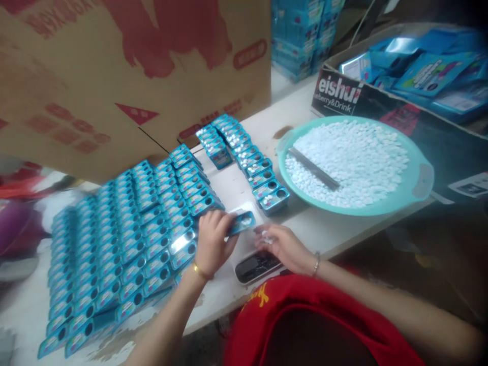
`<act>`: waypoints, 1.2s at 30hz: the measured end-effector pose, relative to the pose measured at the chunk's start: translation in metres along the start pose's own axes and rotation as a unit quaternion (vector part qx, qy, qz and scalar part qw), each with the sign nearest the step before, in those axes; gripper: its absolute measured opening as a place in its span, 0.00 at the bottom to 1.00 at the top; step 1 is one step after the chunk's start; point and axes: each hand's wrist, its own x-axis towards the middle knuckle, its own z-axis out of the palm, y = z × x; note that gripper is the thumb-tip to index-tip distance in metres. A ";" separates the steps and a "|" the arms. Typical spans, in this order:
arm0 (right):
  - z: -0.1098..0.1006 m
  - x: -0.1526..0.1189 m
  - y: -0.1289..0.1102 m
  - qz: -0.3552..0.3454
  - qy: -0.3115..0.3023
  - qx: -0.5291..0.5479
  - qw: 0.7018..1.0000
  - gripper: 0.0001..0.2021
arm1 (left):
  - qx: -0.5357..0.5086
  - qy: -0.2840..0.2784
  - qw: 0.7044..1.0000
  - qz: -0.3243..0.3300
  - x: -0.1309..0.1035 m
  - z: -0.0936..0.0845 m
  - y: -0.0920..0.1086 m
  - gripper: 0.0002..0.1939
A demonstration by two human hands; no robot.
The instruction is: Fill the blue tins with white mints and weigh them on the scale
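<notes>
My left hand grips a small blue box, tilted, with white tablets showing at its opening. Just right of it, my right hand has its fingers curled around a few white tablets, the fingertips close to the box but apart from it. Both hands are over a white digital scale with a dark display. To the right stands a turquoise basin full of white tablets, a dark flat bar lying on them. A row of blue boxes with tablets at their openings runs behind the scale.
Many blue boxes stand in close rows on the white table at left. A large cardboard carton walls off the back. At right, a black-printed carton holds blue packages. Stacked blue packs stand behind.
</notes>
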 end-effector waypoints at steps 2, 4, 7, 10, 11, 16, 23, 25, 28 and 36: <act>-0.003 0.000 -0.002 -0.001 0.005 0.012 1.000 0.05 | -0.043 0.041 0.998 -0.035 0.012 -0.002 -0.008 0.15; -0.007 -0.001 -0.003 0.001 0.010 0.017 1.000 0.05 | -0.078 0.088 0.991 -0.068 0.030 -0.003 -0.020 0.15; -0.011 -0.003 0.000 0.016 0.010 0.014 1.000 0.04 | -0.071 0.100 0.988 -0.099 0.064 -0.001 -0.047 0.15; -0.015 -0.005 0.002 0.029 0.005 0.011 1.000 0.04 | -0.002 0.015 0.992 -0.127 0.100 0.007 -0.082 0.16; -0.016 -0.006 0.002 0.028 0.003 0.011 1.000 0.04 | 0.017 -0.013 0.991 -0.136 0.111 0.011 -0.094 0.17; -0.029 -0.007 -0.001 0.026 0.003 0.021 0.999 0.04 | 0.063 -0.086 0.981 -0.161 0.138 0.028 -0.136 0.14; -0.043 -0.004 -0.001 0.019 0.009 0.021 1.000 0.05 | 0.127 -0.076 0.975 -0.164 0.165 0.035 -0.146 0.20; -0.043 -0.002 -0.002 0.017 0.010 0.028 0.999 0.05 | 0.137 -0.068 0.976 -0.156 0.182 0.042 -0.147 0.18; -0.045 0.000 -0.002 0.029 0.012 0.037 0.999 0.06 | 0.149 -0.077 0.974 -0.149 0.205 0.057 -0.147 0.13; -0.056 -0.006 -0.006 0.020 0.027 0.035 0.999 0.05 | 0.159 -0.035 0.982 -0.096 0.209 0.033 -0.132 0.08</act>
